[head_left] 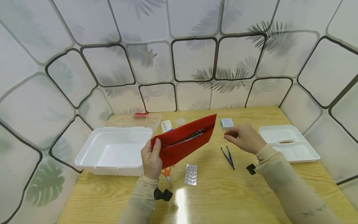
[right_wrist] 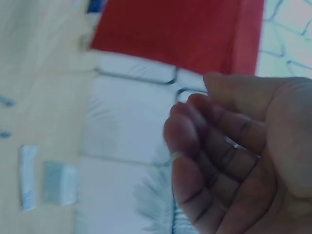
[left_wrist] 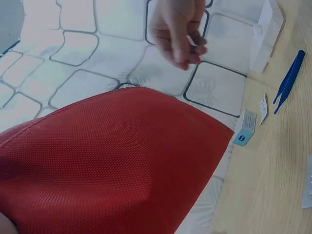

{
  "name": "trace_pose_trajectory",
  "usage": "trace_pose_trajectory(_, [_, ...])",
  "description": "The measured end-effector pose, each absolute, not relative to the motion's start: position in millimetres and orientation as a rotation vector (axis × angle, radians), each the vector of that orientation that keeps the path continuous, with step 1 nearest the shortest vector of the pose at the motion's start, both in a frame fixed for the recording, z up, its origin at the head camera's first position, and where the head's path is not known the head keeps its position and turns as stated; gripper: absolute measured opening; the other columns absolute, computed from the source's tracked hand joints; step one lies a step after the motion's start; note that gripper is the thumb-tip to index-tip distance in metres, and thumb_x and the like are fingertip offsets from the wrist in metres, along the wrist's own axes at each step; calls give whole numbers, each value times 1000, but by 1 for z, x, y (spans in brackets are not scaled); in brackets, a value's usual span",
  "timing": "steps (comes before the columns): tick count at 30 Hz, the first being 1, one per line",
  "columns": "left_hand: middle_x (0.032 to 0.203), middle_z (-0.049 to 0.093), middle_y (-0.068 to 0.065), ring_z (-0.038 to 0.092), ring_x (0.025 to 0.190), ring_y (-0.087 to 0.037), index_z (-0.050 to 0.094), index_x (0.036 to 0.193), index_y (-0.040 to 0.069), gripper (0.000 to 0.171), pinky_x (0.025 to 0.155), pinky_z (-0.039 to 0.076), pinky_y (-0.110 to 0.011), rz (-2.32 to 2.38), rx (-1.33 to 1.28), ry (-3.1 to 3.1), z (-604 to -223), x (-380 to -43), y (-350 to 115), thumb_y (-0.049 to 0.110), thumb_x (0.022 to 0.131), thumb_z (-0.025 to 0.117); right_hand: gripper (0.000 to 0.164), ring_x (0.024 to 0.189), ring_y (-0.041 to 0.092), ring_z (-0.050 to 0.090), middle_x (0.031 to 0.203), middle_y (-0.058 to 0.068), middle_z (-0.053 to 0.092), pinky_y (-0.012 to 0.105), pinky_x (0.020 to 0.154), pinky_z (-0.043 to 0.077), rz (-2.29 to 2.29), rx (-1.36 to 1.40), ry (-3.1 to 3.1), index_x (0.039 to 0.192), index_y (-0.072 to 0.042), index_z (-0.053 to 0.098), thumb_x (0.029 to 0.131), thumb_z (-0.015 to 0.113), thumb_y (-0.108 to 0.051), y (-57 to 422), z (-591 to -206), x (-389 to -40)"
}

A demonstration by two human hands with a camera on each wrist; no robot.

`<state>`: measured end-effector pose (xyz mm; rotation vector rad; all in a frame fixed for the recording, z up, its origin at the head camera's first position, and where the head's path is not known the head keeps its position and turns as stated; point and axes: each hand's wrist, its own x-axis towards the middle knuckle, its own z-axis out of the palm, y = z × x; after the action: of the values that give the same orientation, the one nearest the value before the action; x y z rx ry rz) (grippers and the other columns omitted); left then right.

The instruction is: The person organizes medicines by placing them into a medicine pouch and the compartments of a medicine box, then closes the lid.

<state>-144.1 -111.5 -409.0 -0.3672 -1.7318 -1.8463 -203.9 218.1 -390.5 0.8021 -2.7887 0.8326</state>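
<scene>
My left hand (head_left: 152, 160) grips the near left end of a red fabric pouch (head_left: 184, 151), thumb on its front, holding it tilted above the table. The pouch's mouth gapes a little, and flat contents show inside. The pouch fills much of the left wrist view. To its right my right hand (head_left: 247, 138) hovers in the air with loosely bent fingers (right_wrist: 185, 178) and nothing between them. Below that hand lie blue tweezers (head_left: 230, 160), a small white packet (left_wrist: 263, 108) and a pale blue box (head_left: 227, 123).
An uncovered white bin (head_left: 117, 170) stands at left, its clear lid (head_left: 123, 120) behind. Orange-handled scissors (head_left: 167, 173) lie partly under the pouch, near a silver blister pack (head_left: 191, 175). A yellow-and-white box (head_left: 166, 125) stands behind the pouch; a white tray (head_left: 297, 152) sits at right.
</scene>
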Motion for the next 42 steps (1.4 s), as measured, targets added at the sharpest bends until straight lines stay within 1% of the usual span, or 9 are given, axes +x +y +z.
trace_pose_trajectory(7, [89, 69, -5, 65, 79, -15, 63, 96, -13, 25, 70, 54, -26, -1839, -356, -1728, -412, -146, -113, 6, 100, 46, 20, 66, 11, 58, 75, -3, 66, 35, 61, 49, 747, 563, -3030, 87, -7, 72, 93, 64, -24, 234, -421, -214])
trace_pose_trajectory(11, [89, 69, -5, 65, 79, -14, 63, 95, -14, 26, 70, 53, -25, -1840, -335, -1716, -414, -147, -114, 5, 100, 46, 28, 59, 12, 53, 68, -3, 62, 32, 56, 45, 699, 494, -3155, 80, -8, 71, 93, 63, -31, 237, -441, -216])
trace_pose_trajectory(17, [88, 70, -4, 65, 79, -14, 63, 95, -14, 26, 71, 53, -25, -1854, -325, -1694, -418, -149, -114, 5, 100, 46, 35, 58, 13, 50, 64, -4, 58, 29, 53, 41, 675, 393, -3301, 74, -12, 67, 88, 66, -44, 233, -467, -216])
trace_pose_trajectory(23, [89, 70, -4, 65, 79, -14, 63, 96, -13, 26, 71, 53, -25, -1852, -329, -1712, -420, -149, -113, 6, 100, 46, 40, 60, 15, 51, 68, 0, 61, 30, 56, 42, 622, 371, -3337, 71, -9, 66, 85, 69, -46, 228, -479, -216])
trace_pose_trajectory(26, [89, 70, -6, 65, 79, -14, 64, 96, -12, 26, 70, 53, -25, -1841, -320, -1728, -420, -149, -112, 6, 100, 46, 44, 56, 14, 46, 60, -2, 55, 28, 53, 38, 606, 333, -3345, 64, -10, 63, 84, 69, -48, 225, -482, -216])
trace_pose_trajectory(30, [90, 70, -7, 66, 80, -15, 64, 97, -11, 25, 71, 54, -26, -1837, -321, -1736, -420, -149, -112, 6, 100, 46, 49, 49, 12, 35, 50, -6, 38, 26, 48, 29, 633, 294, -3342, 53, -13, 51, 81, 72, -48, 221, -486, -216])
trace_pose_trajectory(34, [91, 70, -8, 66, 80, -15, 64, 98, -11, 25, 71, 54, -26, -1838, -322, -1745, -421, -148, -112, 7, 100, 46, 44, 50, 12, 39, 53, -5, 42, 26, 48, 31, 670, 275, -3340, 57, -12, 52, 78, 77, -43, 218, -489, -215])
trace_pose_trajectory(38, [91, 69, -10, 65, 80, -16, 64, 98, -11, 26, 70, 54, -27, -1833, -326, -1757, -420, -147, -112, 7, 101, 46, 30, 58, 15, 49, 65, -1, 54, 28, 53, 39, 639, 301, -3369, 73, -8, 60, 79, 76, -33, 214, -488, -213])
trace_pose_trajectory(42, [91, 69, -11, 65, 79, -17, 64, 97, -10, 26, 70, 53, -27, -1832, -331, -1760, -420, -146, -112, 8, 101, 46, 23, 62, 17, 51, 71, 1, 56, 30, 56, 41, 581, 332, -3366, 79, -9, 61, 82, 74, -28, 213, -487, -211])
